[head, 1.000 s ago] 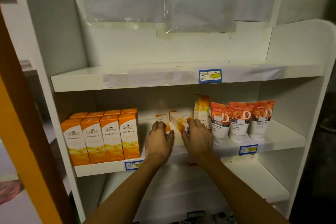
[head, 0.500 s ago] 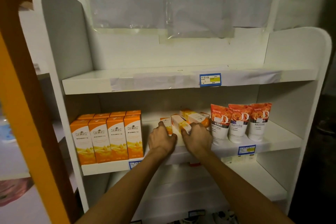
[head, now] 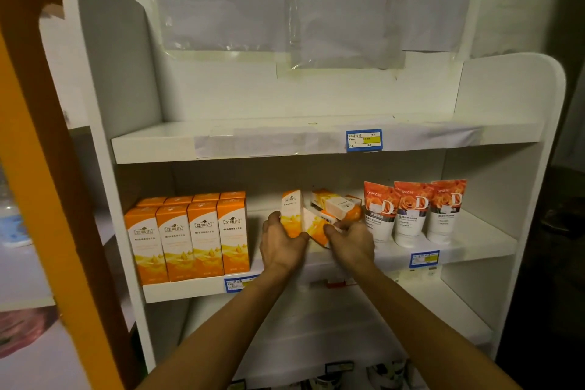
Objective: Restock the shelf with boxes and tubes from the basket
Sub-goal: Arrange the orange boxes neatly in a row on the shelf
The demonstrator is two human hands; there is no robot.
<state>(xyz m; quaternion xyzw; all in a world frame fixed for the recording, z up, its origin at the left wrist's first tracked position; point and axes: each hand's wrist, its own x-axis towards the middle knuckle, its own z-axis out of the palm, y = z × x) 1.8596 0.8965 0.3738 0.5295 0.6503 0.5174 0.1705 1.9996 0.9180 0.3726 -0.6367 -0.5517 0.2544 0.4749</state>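
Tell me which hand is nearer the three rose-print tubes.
Right. The right hand sits just left of the tubes, while the left hand is farther left, beyond the small orange boxes.

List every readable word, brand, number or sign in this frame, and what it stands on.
"DANZ" and a large "D": on each of the three tubes, right of the middle shelf.
Framed logo and small print on the orange boxes: characters too blurred to read.
Blue price tags on the shelf edges: too small to read.
Loose boxes behind the hands: print unreadable.
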